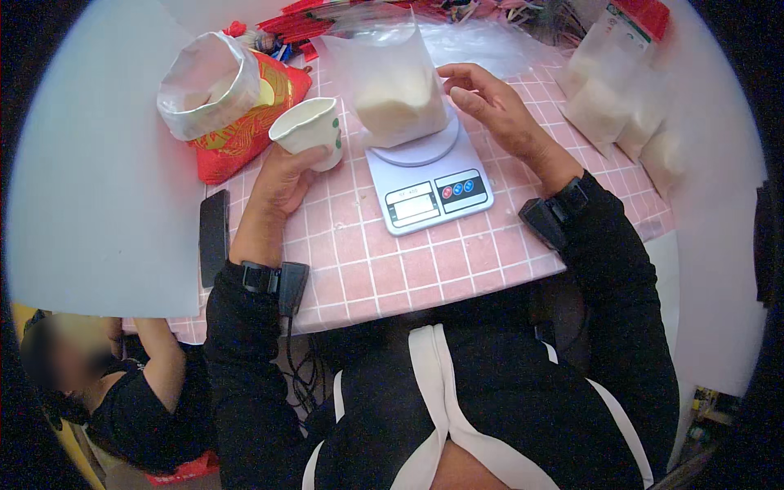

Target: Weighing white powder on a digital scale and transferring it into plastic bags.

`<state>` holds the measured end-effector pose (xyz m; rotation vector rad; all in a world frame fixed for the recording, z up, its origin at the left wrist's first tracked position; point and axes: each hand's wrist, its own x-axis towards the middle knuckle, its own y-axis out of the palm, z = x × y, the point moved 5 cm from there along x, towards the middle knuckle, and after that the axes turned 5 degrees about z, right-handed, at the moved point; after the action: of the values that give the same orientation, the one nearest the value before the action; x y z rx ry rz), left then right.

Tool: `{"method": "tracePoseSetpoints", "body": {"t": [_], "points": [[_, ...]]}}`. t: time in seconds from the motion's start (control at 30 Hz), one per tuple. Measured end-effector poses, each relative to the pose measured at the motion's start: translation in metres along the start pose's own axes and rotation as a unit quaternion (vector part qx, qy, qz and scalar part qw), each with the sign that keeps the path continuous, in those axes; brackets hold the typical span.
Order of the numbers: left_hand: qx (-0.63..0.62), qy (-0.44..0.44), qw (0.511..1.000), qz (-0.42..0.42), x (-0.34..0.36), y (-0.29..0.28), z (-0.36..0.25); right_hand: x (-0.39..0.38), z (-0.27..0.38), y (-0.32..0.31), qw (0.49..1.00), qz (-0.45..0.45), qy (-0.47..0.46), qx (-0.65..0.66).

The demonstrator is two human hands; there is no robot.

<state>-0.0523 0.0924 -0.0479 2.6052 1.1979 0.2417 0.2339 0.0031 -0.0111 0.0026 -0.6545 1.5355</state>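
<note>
My left hand (285, 176) grips a white paper cup (309, 129) with green marks. Its rim is squeezed out of round, and the cup leans beside the scale. On the round plate of a white digital kitchen scale (425, 181) stands a clear plastic bag (394, 94), partly filled with pale grainy stuff and open at the top. My right hand (496, 110) is at the bag's right side, fingers apart and curved, holding nothing. Whether its fingertips touch the plastic, I cannot tell.
An opened red and gold sack (245, 135) with a rolled white mouth stands at the left. Below it lies a dark phone (215, 237). Several filled bags (608, 102) rest at the right. Loose clear plastic (482, 47) covers the back. Another person (139, 384) sits at lower left.
</note>
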Motion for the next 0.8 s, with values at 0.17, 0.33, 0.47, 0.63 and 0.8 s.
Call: {"method": "tracePoseSetpoints", "body": {"t": [0.17, 0.33, 0.47, 0.63, 0.8], "points": [[0.013, -0.002, 1.0, 0.012, -0.001, -0.001, 0.001, -0.001, -0.001, -0.001, 1.0, 0.004, -0.003, -0.001], [0.011, -0.007, 1.0, -0.002, -0.003, 0.003, -0.002, -0.002, 0.002, -0.001, 1.0, 0.003, 0.007, -0.003], [-0.025, 0.043, 0.998, -0.026, -0.007, -0.003, -0.017, 0.0, 0.005, 0.001, 1.0, 0.025, 0.01, 0.009], [0.03, 0.113, 0.992, -0.054, -0.013, 0.011, -0.054, -0.001, 0.002, 0.001, 1.0, 0.006, -0.009, 0.006], [0.157, 0.166, 0.969, -0.09, -0.029, 0.051, -0.099, 0.0, 0.003, 0.002, 1.0, 0.009, -0.015, 0.014]]}}
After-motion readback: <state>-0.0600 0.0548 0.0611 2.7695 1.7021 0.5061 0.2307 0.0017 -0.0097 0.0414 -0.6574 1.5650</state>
